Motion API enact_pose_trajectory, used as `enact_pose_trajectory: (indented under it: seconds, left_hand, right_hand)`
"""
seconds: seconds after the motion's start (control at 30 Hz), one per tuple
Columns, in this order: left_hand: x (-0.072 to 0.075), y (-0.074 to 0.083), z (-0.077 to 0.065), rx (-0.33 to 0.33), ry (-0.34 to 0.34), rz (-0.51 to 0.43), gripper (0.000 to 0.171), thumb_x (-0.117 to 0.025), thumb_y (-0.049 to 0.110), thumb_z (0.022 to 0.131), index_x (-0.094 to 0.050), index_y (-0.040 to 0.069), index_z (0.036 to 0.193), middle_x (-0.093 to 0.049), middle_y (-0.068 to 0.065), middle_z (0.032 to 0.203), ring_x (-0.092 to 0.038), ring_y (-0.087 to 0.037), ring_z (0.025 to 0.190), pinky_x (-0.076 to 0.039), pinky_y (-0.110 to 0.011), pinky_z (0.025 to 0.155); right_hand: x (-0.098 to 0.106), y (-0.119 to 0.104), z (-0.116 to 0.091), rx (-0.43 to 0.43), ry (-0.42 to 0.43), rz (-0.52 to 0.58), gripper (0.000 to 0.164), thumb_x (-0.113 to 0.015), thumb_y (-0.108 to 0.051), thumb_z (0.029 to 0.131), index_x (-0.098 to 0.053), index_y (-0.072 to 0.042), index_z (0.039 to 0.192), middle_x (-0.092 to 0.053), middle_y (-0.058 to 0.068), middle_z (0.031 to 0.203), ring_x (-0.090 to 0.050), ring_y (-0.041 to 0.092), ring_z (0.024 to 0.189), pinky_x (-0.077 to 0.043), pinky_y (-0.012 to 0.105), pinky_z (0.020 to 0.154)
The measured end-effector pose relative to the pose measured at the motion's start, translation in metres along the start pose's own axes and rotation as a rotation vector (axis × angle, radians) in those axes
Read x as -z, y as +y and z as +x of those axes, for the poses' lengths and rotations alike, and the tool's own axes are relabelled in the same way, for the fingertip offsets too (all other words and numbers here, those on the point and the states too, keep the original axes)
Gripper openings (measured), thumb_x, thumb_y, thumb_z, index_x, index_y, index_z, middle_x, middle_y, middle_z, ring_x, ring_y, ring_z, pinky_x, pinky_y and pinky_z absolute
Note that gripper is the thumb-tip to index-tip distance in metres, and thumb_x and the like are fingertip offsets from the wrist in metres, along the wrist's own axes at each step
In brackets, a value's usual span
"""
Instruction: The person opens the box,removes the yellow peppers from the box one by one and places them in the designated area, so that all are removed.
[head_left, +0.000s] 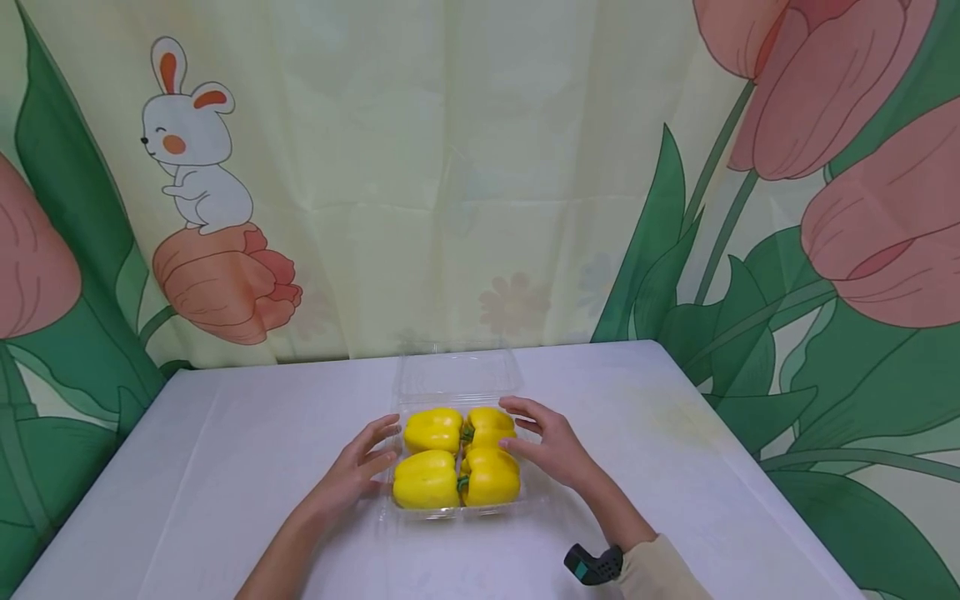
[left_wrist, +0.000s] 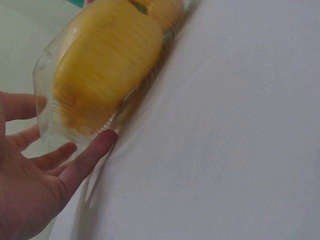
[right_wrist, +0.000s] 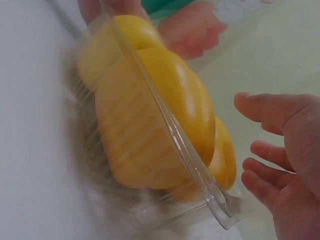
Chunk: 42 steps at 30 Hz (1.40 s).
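Between the hands sits a clear clamshell box (head_left: 457,500) of four yellow peppers (head_left: 426,479), lid (head_left: 459,372) open behind. The left hand (head_left: 358,471) touches its near-left corner with relaxed fingers; the right hand (head_left: 546,446), spread, hovers beside the right wall, gripping nothing. Steady both sides evenly. Only wrist views show those fingertip gaps

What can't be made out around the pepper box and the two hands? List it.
- Head view: whether the right hand touches the clear plastic box; peppers hide its fingertips.
- Left wrist view: the left hand is cut by the frame edge; the yellow peppers are blurred.
- Right wrist view: the box floor, behind the peppers.
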<state>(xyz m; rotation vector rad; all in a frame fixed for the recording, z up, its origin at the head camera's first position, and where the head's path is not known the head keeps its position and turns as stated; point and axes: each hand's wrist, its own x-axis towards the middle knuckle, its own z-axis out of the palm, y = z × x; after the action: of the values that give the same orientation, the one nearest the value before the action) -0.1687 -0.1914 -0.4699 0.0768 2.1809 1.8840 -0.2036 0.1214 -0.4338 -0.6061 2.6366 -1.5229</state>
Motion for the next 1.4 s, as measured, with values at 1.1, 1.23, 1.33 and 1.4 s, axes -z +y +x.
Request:
enact_pose_trajectory:
  seconds: [1.1,1.23,1.33,1.4]
  left_hand:
    - [-0.002,-0.002,-0.001,0.013,0.012,-0.025,0.057,-0.056,0.021,0.097,-0.032,0.026,0.149,-0.027,-0.013,0.158,-0.036,-0.042,0.139,-0.057,-0.045,0.085]
    - [-0.001,-0.001,-0.001,0.008,0.006,-0.022,0.057,-0.055,0.022,0.097,-0.032,0.025,0.149,-0.027,-0.014,0.158,-0.036,-0.043,0.138,-0.057,-0.046,0.085]
    - [-0.001,0.0,0.0,0.004,0.001,-0.018,0.057,-0.055,0.023,0.098,-0.031,0.025,0.15,-0.026,-0.016,0.158,-0.038,-0.043,0.137,-0.057,-0.047,0.085]
    - [-0.001,0.0,0.0,0.009,0.004,-0.014,0.057,-0.055,0.023,0.098,-0.031,0.026,0.149,-0.027,-0.015,0.158,-0.039,-0.043,0.137,-0.057,-0.048,0.086]
  right_hand:
    - [-0.008,-0.001,0.015,-0.001,-0.043,-0.103,0.049,-0.075,-0.017,0.084,-0.057,-0.012,0.13,-0.06,0.005,0.132,-0.056,0.028,0.123,-0.045,0.05,0.104]
    - [-0.01,0.0,0.017,0.001,-0.047,-0.127,0.049,-0.075,-0.016,0.084,-0.057,-0.01,0.13,-0.06,0.005,0.132,-0.056,0.028,0.123,-0.045,0.05,0.105]
    - [-0.012,0.001,0.019,-0.002,-0.055,-0.139,0.05,-0.074,-0.017,0.084,-0.056,-0.01,0.13,-0.06,0.005,0.132,-0.056,0.027,0.123,-0.044,0.05,0.105]
    - [-0.013,0.001,0.02,-0.005,-0.059,-0.145,0.05,-0.074,-0.018,0.084,-0.056,-0.01,0.13,-0.06,0.005,0.132,-0.056,0.027,0.122,-0.044,0.051,0.105]
